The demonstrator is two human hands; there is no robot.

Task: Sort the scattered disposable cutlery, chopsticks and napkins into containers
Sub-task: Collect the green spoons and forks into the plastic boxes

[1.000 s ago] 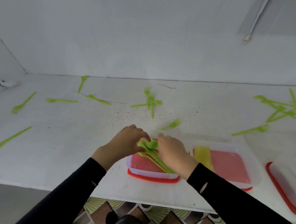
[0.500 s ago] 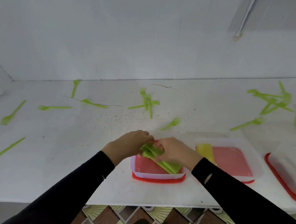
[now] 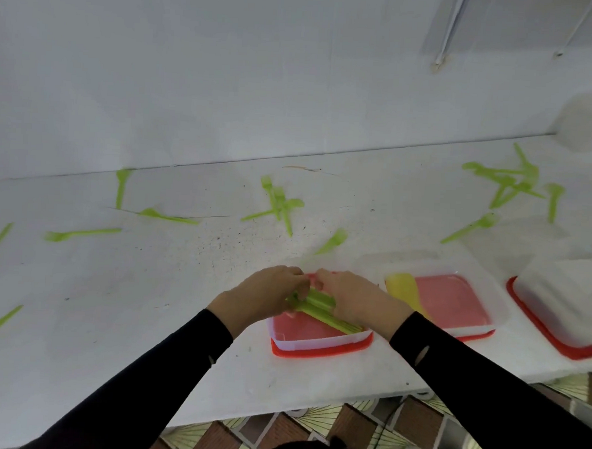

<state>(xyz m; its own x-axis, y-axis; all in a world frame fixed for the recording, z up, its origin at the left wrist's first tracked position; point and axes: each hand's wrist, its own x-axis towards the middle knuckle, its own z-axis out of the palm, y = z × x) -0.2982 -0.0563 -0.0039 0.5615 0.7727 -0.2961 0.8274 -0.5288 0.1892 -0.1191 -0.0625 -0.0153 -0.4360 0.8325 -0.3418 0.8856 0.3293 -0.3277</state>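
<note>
Grip: both hands hold one bundle of green cutlery (image 3: 321, 309). The left hand (image 3: 267, 291) curls its fingers round the far-left end, and the right hand (image 3: 356, 296) folds its fingers over the bundle from the other side.
Fingertips: those of the two hands come close together above the bundle; I cannot tell whether they touch.
Bundle's place: between and under the two hands, over the near tub (image 3: 319, 342). Its free end lies low inside the tub by the near-right corner.
Bundle's look: several bright green plastic pieces are pressed side by side into a flat strip. They are blurred, and the heads are hidden by the hands, so I cannot tell forks from spoons.
Axis: the long axis runs on a diagonal, from the far left at the hands to the near right at the tub's corner.
Near tub: clear walls over a red base, standing on the white table (image 3: 146, 302) near its front edge.
Middle tub (image 3: 499, 303): just right of the near tub and of the same make, with a yellow piece (image 3: 404, 291) lying along its left side.
Right tub (image 3: 564, 307): further right, cloudy and blurred.
Loose cutlery: a single fork (image 3: 333, 241) lies just beyond the hands, a crossed cluster (image 3: 280, 203) further back, and a tangle (image 3: 509, 182) at the far right. More pieces are scattered to the left.
</note>
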